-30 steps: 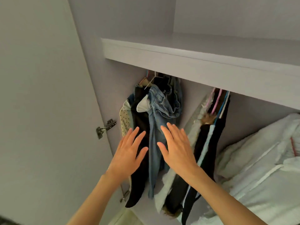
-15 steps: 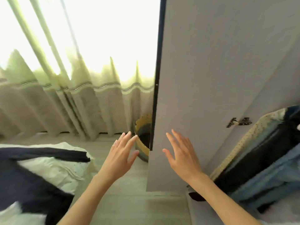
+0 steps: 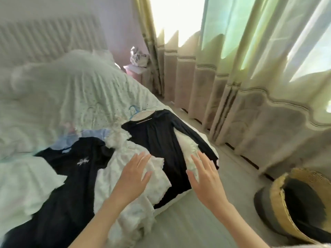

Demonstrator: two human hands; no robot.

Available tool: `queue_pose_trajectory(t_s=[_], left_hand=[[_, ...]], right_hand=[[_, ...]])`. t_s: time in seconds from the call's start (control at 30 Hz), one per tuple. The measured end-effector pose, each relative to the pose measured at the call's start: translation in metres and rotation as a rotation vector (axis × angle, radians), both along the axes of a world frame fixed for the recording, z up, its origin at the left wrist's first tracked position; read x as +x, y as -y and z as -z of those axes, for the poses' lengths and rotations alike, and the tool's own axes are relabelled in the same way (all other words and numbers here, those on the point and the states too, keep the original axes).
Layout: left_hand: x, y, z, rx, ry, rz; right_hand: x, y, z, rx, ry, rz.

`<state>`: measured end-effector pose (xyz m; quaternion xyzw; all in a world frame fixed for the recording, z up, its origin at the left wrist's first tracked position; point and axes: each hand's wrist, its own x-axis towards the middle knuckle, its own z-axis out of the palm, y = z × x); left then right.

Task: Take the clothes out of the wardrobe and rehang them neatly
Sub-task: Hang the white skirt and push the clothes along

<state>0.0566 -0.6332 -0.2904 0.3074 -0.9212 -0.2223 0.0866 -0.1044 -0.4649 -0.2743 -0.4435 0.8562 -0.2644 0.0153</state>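
A black long-sleeved top (image 3: 161, 151) on a pale blue hanger (image 3: 133, 111) lies on our bed (image 3: 71, 97), beside a white lacy garment (image 3: 132, 178) and a black printed T-shirt (image 3: 75, 174). Our left hand (image 3: 133, 174) and right hand (image 3: 206, 176) hover above them, fingers spread, holding nothing. A woven straw basket (image 3: 293, 204) stands on the floor beneath beige curtains (image 3: 232, 104).

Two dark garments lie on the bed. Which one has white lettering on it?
The dark T-shirt on the left side of the pile, with small white lettering on its chest. The long-sleeved dark top to its right, on a hanger, shows plain fabric.
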Motion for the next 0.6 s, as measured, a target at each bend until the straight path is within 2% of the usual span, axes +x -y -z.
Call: queue_pose_trajectory(t_s=[0.13, 0.3, 0.6], left_hand=[[0.055, 0.024, 0.007, 0.058, 0.021, -0.265], [0.111, 0.037, 0.015, 0.117, 0.093, -0.579], [0.181, 0.049, 0.025, 0.121, 0.138, -0.941]], right_hand=[[0.016, 0.068, 0.016, 0.06, 0.076, -0.205], [0.024, 0.14, 0.028, 0.126, 0.073, -0.451], [0.079, 0.257, 0.036, 0.185, 0.053, -0.828]])
